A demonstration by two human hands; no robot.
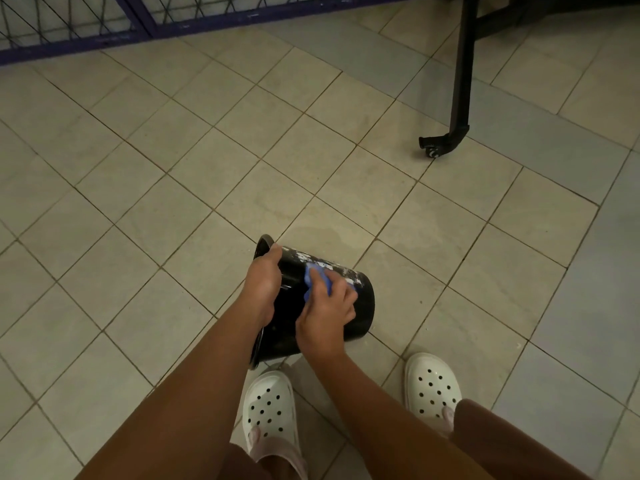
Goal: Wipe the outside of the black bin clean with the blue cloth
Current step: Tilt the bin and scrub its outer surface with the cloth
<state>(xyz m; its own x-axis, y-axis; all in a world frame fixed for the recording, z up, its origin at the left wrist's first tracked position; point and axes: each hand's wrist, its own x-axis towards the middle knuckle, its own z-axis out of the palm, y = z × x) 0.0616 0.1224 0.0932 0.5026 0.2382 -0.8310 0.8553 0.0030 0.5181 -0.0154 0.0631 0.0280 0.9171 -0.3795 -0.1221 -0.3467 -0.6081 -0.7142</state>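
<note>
The black bin (pixel 360 306) lies tipped on its side above the tiled floor, its open rim to the left and its base to the right. White specks cover the upper part of its wall. My left hand (pixel 263 285) grips the rim at the open end and holds the bin up. My right hand (pixel 325 317) presses the blue cloth (pixel 313 273) flat against the bin's outer wall, near the speckled patch. Most of the cloth is hidden under my fingers.
My two feet in white perforated clogs (pixel 268 407) stand just below the bin. A black metal leg with a caster (pixel 446 140) stands at the upper right. A purple-framed wire gate (pixel 138 26) runs along the top left. A damp patch (pixel 332 233) marks the tiles behind the bin.
</note>
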